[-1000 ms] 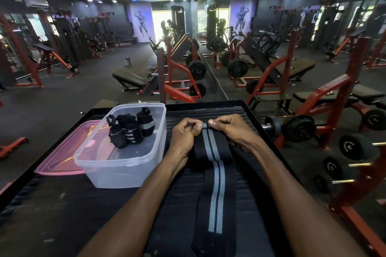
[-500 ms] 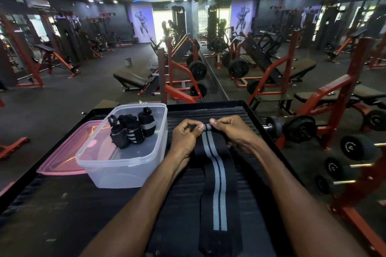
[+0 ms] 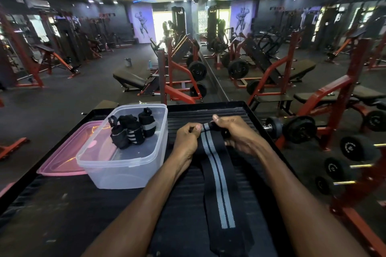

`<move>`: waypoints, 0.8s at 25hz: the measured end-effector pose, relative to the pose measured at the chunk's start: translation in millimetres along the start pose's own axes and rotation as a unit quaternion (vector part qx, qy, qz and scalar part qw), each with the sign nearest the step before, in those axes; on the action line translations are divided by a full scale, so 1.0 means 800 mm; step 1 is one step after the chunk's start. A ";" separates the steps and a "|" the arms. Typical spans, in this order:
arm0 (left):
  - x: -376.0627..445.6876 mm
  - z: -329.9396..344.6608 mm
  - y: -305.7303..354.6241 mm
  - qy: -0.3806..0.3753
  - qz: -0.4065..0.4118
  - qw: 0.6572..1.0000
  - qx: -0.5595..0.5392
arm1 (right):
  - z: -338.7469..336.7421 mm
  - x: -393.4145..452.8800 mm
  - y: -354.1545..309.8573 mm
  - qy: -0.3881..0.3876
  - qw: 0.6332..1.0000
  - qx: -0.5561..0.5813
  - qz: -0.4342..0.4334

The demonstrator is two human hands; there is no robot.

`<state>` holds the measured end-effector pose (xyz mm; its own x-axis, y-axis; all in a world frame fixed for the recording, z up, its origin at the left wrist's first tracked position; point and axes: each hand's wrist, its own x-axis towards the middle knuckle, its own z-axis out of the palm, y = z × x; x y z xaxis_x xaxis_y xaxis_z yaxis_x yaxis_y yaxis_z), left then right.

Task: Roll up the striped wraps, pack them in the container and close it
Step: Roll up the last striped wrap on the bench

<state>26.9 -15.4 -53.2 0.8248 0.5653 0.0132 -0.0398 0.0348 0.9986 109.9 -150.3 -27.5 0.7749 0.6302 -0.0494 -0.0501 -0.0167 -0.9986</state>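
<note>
A long black wrap with two grey stripes [image 3: 219, 177] lies flat on the dark ribbed table [image 3: 62, 215], running from the near edge away from me. Its far end is curled into a small roll. My left hand [image 3: 187, 139] pinches that roll from the left, and my right hand [image 3: 236, 131] grips it from the right with the thumb on top. A clear plastic container [image 3: 125, 165] stands open to the left of my hands. Three rolled black wraps [image 3: 131, 129] sit inside it. Beside the container, on its left, lies the pink lid [image 3: 60, 162].
The table's raised rim [image 3: 208, 104] runs along the far side and right. Dumbbells on a red rack [image 3: 355, 150] stand close on the right. Red gym machines and benches [image 3: 179, 81] fill the floor beyond, with a mirror wall down the middle.
The roll at the wrap's far end has grown slightly as both hands turned it toward me. The flat part of the wrap has slid away from me and its near end is now in view.
</note>
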 end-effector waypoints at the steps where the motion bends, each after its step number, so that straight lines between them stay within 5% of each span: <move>1: 0.000 0.000 0.001 0.002 0.000 1.000 0.006 | 0.000 0.001 0.000 -0.005 1.000 0.010 0.010; 16: 0.001 -0.004 0.005 -0.014 0.094 0.995 0.043 | 0.008 -0.001 0.002 0.023 0.999 0.014 -0.028; 20: -0.002 -0.004 0.007 -0.038 0.035 0.999 -0.003 | 0.003 0.003 0.008 0.021 0.998 -0.007 -0.063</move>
<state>23.4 -13.2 -47.6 0.8600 0.5027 0.0875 -0.1022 0.0017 0.9948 110.1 -146.9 -34.2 0.8000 0.5953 0.0758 0.0576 0.0496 -0.9971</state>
